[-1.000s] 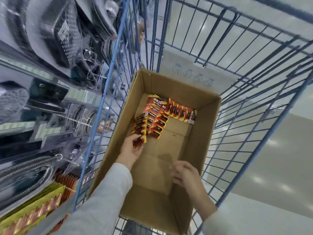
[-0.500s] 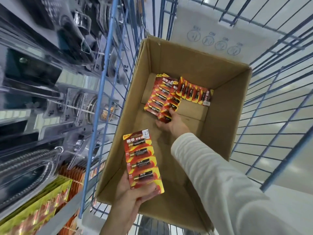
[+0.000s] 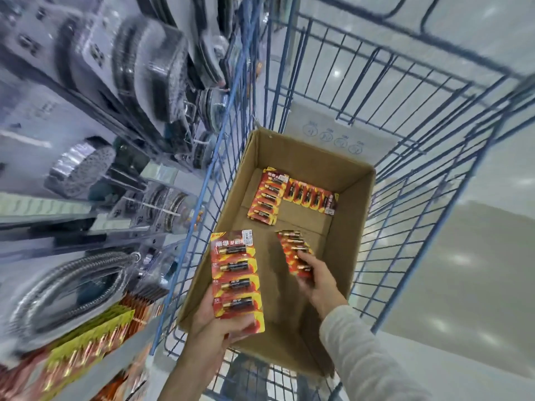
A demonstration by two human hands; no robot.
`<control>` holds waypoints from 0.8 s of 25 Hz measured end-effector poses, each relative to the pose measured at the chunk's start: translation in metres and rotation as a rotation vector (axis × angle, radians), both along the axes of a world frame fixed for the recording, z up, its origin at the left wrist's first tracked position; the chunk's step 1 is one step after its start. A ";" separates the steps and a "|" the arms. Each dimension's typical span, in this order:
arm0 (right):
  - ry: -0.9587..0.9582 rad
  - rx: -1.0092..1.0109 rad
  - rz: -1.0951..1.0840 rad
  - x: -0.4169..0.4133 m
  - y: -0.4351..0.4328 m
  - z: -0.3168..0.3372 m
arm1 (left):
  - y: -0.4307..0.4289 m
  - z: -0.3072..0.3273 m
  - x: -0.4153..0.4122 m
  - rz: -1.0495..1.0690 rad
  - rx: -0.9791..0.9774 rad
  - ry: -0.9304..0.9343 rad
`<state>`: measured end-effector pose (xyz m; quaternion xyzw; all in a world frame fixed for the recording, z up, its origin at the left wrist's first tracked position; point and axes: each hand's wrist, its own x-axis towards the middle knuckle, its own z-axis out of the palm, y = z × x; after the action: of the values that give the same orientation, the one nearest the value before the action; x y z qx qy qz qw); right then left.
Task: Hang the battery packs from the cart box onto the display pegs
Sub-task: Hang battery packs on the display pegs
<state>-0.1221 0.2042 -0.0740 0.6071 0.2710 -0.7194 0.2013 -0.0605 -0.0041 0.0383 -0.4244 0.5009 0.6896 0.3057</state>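
An open cardboard box (image 3: 353, 227) sits inside the blue wire cart (image 3: 405, 175). My left hand (image 3: 214, 322) grips the bottom of a red and yellow strip of battery packs (image 3: 236, 273), held upright over the box's left wall. My right hand (image 3: 318, 282) holds a second stack of battery packs (image 3: 292, 250) lifted above the box floor. Two more battery strips remain at the far end of the box: one lengthwise (image 3: 267, 196) and one crosswise (image 3: 311, 195).
Display shelving to the left carries packaged shower heads (image 3: 84, 166) and coiled metal hoses (image 3: 69, 287) on pegs. Rows of yellow and red battery packs (image 3: 86, 345) hang at the lower left. Pale shop floor lies to the right of the cart.
My right hand has pulled back from the far end of the box with a stack of battery packs lifted out. My left hand still holds its strip, now slightly higher.
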 end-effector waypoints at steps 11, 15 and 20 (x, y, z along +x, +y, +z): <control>0.631 -0.103 0.435 0.074 0.032 0.200 | 0.029 0.138 0.079 0.416 -0.069 0.345; 0.773 -0.165 0.640 0.095 0.048 0.258 | 0.046 0.183 0.133 0.576 -0.133 0.443; 0.903 -0.241 0.878 0.123 0.030 0.318 | 0.051 0.228 0.208 0.804 -0.195 0.513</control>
<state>0.0007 0.2347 0.2443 0.0500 0.4695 -0.7804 0.4100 0.1474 0.0465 0.2662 -0.4274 0.4186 0.7853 -0.1594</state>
